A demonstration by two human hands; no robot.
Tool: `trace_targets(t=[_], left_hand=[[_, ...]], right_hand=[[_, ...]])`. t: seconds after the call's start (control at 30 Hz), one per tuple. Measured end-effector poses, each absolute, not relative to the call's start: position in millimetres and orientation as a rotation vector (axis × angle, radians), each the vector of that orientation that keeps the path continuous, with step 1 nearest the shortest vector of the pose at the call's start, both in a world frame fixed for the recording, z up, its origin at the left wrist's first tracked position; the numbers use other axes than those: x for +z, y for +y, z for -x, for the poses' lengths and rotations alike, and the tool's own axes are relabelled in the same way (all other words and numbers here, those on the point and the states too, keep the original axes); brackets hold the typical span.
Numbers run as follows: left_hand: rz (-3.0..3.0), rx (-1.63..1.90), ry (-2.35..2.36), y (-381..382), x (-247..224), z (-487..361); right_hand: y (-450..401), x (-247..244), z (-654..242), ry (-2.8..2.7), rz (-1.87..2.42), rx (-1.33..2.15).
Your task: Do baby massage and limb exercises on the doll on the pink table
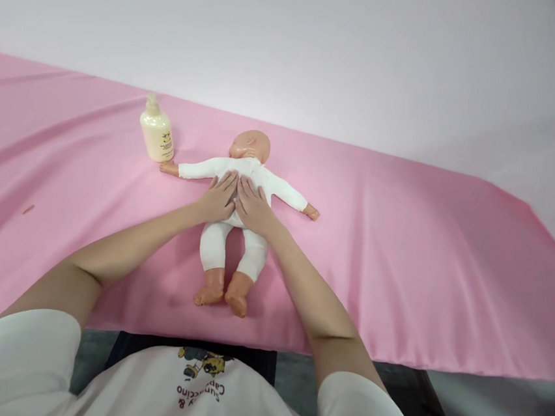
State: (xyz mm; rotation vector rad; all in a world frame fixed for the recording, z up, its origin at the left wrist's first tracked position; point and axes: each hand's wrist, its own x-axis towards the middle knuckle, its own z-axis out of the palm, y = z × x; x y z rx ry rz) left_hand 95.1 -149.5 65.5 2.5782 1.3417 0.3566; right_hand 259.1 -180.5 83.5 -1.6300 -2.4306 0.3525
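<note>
A baby doll (247, 166) with a white cloth body lies on the pink cloth, its head turned to the left and its arms spread. My left hand (219, 197) rests flat on the left side of the doll's torso, fingers pointing up toward its head. Flat on the right side of the torso lies my right hand (254, 206), close beside the left one. Neither hand grips anything. The doll's bare feet point toward me.
A cream pump bottle (157, 136) stands at the upper left, beside the doll's left-side hand. The pink cloth (400, 259) covers the table, with folds and a small brown mark at the left. A pale wall rises behind.
</note>
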Motion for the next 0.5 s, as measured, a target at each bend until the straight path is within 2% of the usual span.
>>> trace_targets(t=[0.1,0.2,0.33,0.4,0.5], left_hand=[[-2.696,0.223,1.335,-156,77,-96],[-2.738,0.094,1.397,-166,99,-98],[-2.63,-0.222,1.401,-183,126,-98],[-2.642,-0.194,1.31,-186,129,-96],[-2.642,0.112,1.282,-185,121,-94]], right_hand=[[-207,103,-247,-2.486,1.778,0.412],[-229,128,-248,-2.626,1.747,0.43],[-237,153,-258,-2.593,1.795,0.387],[-233,154,-261,-2.522,1.894,0.287],[-222,146,-259,-2.521,1.957,0.235]])
